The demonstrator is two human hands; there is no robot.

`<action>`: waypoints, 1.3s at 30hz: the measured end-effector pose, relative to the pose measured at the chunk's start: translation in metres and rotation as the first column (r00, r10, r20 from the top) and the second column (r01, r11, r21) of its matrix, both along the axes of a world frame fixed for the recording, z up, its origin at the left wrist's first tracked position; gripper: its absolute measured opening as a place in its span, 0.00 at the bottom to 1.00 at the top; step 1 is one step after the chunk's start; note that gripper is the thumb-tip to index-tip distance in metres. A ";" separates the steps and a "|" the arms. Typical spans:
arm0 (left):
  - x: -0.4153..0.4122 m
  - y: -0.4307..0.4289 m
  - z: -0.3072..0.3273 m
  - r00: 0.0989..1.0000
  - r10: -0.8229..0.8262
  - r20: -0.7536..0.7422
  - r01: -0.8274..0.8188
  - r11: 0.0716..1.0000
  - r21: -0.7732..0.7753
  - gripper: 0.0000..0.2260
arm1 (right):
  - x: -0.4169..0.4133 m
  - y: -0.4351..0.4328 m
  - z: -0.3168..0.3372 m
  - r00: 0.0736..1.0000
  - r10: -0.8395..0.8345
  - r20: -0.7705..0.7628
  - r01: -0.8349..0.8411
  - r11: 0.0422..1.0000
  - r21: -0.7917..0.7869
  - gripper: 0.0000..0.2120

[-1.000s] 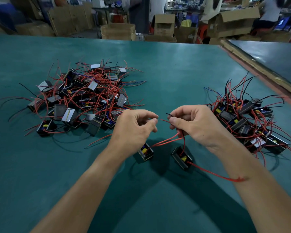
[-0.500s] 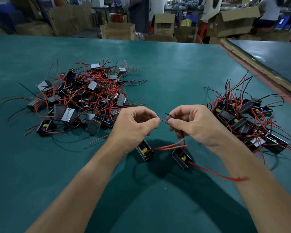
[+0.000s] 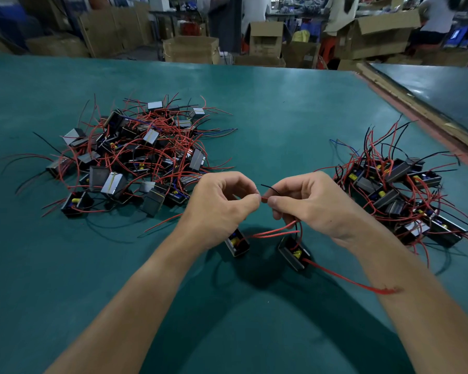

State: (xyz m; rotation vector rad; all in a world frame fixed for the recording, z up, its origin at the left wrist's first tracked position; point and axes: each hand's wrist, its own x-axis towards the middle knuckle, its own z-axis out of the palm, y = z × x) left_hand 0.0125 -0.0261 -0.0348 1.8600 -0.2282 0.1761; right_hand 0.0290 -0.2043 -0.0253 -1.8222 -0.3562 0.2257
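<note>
Two small black box-shaped components with yellow parts inside lie on the green table under my hands: the left component and the right component. Red wires run up from them. My left hand pinches a red wire end between thumb and forefinger. My right hand pinches red wire ends and a thin black wire that sticks out above its fingers. The fingertips of both hands meet at the wire ends. A long red wire trails from the right component under my right forearm.
A big tangled heap of the same components with red and black wires lies at the left. A smaller heap lies at the right. The table's right edge runs diagonally. Cardboard boxes and people stand beyond the far edge.
My left hand has moved right until its fingertips meet those of my right hand at the wire ends. The two components below have stayed put.
</note>
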 end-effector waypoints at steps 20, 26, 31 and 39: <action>-0.002 0.001 0.005 0.995 -0.028 -0.092 0.014 0.988 -0.153 0.05 | 0.001 -0.003 0.002 0.999 -0.047 -0.007 0.047 0.999 0.009 0.09; -0.003 0.004 0.007 0.987 -0.148 -0.067 0.136 0.979 -0.154 0.04 | 0.000 -0.002 0.003 1.000 0.028 0.008 -0.028 1.000 -0.015 0.09; -0.006 0.008 0.010 0.961 -0.249 -0.120 0.222 0.954 -0.200 0.05 | -0.001 -0.002 0.003 0.998 0.068 -0.004 -0.068 0.998 -0.006 0.09; -0.008 0.009 0.013 0.934 -0.312 -0.174 0.274 0.938 -0.211 0.05 | -0.001 -0.004 0.002 0.993 0.115 -0.009 -0.115 0.993 -0.017 0.10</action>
